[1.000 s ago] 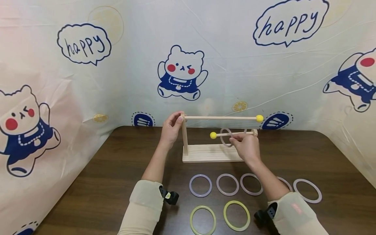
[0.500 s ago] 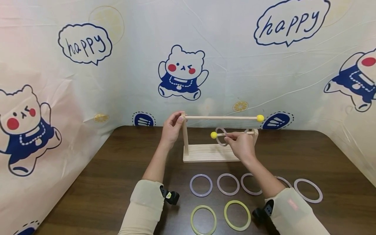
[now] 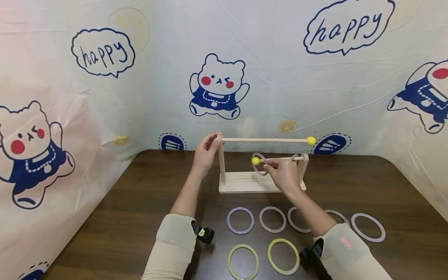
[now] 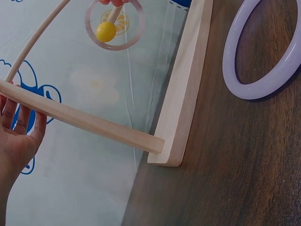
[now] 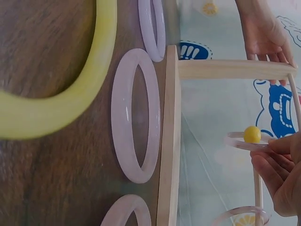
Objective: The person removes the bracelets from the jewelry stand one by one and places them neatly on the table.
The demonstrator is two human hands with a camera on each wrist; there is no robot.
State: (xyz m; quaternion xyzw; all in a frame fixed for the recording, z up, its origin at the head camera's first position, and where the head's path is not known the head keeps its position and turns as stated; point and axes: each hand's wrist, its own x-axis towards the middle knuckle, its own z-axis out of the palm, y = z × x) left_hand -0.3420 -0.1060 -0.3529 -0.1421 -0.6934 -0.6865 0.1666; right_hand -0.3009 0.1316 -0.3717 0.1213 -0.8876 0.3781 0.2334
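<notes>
My left hand (image 3: pixel 205 151) grips the top of the left post of a wooden stand (image 3: pixel 248 187), thumb on the near side. My right hand (image 3: pixel 285 177) pinches a pale pink ring (image 5: pixel 233 142) between thumb and fingers. In the head and right wrist views, this ring surrounds the yellow ball (image 5: pixel 252 134) at the free end of the lower rod. Another pale ring (image 5: pixel 237 210) hangs farther back on that rod, near the right post. The upper rod (image 3: pixel 266 140), ending in a second yellow ball (image 3: pixel 311 141), carries no ring.
On the dark table in front of the stand lie a bluish-purple ring (image 3: pixel 228 220), several pale pink rings (image 3: pixel 261 220) and two yellow-green rings (image 3: pixel 230 261). My right forearm partly covers some pale ones. A printed cloth (image 3: pixel 157 97) rises behind the table.
My right hand has slid the pinched ring leftward along the lower rod, from partway along it to the yellow ball. My left hand stays on the post.
</notes>
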